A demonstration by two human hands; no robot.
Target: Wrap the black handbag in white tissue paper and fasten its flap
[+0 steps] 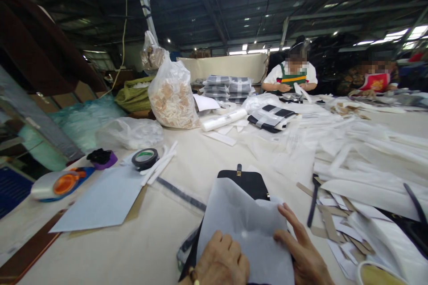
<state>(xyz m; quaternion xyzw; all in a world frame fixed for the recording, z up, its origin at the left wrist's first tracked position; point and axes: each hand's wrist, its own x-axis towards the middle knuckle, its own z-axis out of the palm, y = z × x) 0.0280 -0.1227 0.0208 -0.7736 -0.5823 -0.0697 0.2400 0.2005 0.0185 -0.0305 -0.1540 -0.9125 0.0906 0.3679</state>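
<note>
A black bag [249,182] with a gold-coloured clasp on a short tab lies flat on the table in front of me. Over most of it spreads a thin, whitish sheet of wrapping paper [240,209], its upper edge creased and lifted. My left hand [222,258] rests on the lower part of the sheet, its fingers curled in and closed against the paper. At the sheet's right edge, my right hand [301,247] has the paper between thumb and fingers. Much of the bag is hidden beneath the sheet and my hands.
Left are a pale blue board [103,196], a black tape roll [145,159] and a clear tape roll [50,185]. Card scraps [337,222] and black straps [313,200] lie right. Behind stand a scrap-filled plastic bag [175,98] and wrapped stacks [227,87]. Two people work across the table.
</note>
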